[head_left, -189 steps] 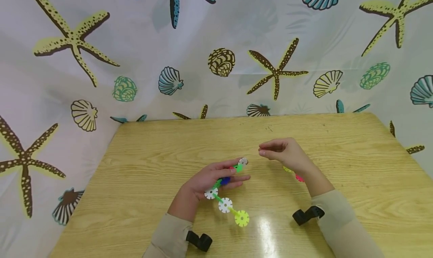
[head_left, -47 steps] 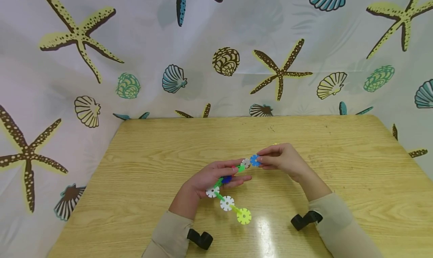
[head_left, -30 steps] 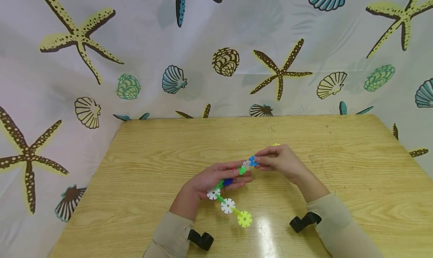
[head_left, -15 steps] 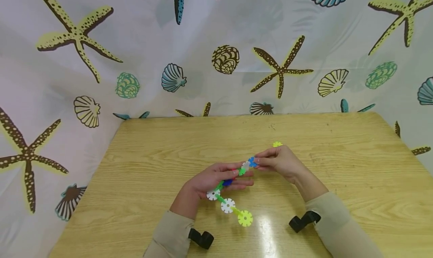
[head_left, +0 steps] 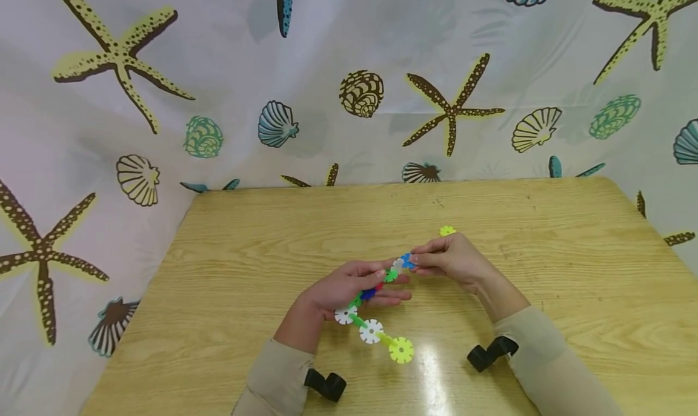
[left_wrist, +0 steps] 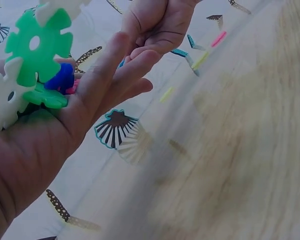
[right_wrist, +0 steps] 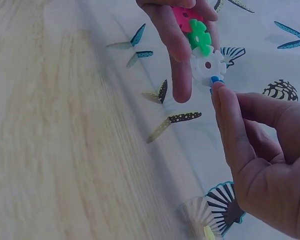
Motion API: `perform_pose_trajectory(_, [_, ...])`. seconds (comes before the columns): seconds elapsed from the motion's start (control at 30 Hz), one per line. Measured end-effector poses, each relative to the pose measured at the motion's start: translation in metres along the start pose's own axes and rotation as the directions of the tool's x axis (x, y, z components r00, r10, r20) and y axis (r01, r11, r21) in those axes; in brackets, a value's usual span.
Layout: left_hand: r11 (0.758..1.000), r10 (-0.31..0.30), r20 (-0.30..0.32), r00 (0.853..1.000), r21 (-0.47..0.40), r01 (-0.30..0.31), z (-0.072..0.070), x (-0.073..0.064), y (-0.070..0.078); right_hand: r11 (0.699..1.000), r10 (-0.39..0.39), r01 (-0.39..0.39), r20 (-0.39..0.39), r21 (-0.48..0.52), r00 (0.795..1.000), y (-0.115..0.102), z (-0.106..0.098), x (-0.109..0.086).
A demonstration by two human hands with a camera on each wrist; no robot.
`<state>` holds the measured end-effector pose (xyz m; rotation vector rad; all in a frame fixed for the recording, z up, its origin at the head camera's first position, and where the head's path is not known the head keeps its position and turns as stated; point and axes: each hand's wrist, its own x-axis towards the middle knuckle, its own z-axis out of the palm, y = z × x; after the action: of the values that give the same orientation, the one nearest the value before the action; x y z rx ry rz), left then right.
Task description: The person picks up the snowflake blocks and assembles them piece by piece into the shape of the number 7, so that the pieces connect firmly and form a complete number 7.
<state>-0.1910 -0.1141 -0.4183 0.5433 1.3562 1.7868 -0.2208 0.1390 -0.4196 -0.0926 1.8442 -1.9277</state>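
Blue disc (head_left: 406, 261), notched, sits crosswise against the white disc (head_left: 397, 266) ending the chain (head_left: 369, 293), just left of the right hand (head_left: 457, 262), whose thumb and fingertips pinch it. The mixed-colour chain slants down-left through the left hand (head_left: 334, 291), held under its thumb, other fingers extended, then bends back right above the desk (head_left: 272, 234).

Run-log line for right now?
left hand: holds notched-disc chain | right hand: pinches blue disc | contact: blue disc against chain's translucent white disc | nearby: yellow disc on table beyond right hand
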Motion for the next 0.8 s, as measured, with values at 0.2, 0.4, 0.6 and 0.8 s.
perform_pose_trajectory(0.2, [0.999,-0.004,0.001,1.0,0.034,0.004,0.0012,-0.0015,0.0033,1.0,0.006,-0.006,-0.004,0.012,1.0,0.0007,0.001,0.0003])
perform_pose_trajectory(0.4, [0.999,-0.013,0.008,1.0,0.051,0.013,-0.0001,-0.0007,0.0013,1.0,0.021,-0.021,-0.001,0.003,1.0,0.0026,0.0029,0.0006])
perform_pose_trajectory(0.6, [0.999,-0.019,0.022,1.0,0.031,0.018,-0.0005,-0.0009,0.0008,0.999,0.036,-0.036,-0.004,0.02,0.999,0.0042,0.0023,0.0011])
perform_pose_trajectory(0.8, [0.999,-0.024,0.02,1.0,0.028,0.024,-0.0027,-0.0022,0.001,0.999,0.034,-0.034,0.001,-0.001,0.999,0.0034,0.0035,0.0016])
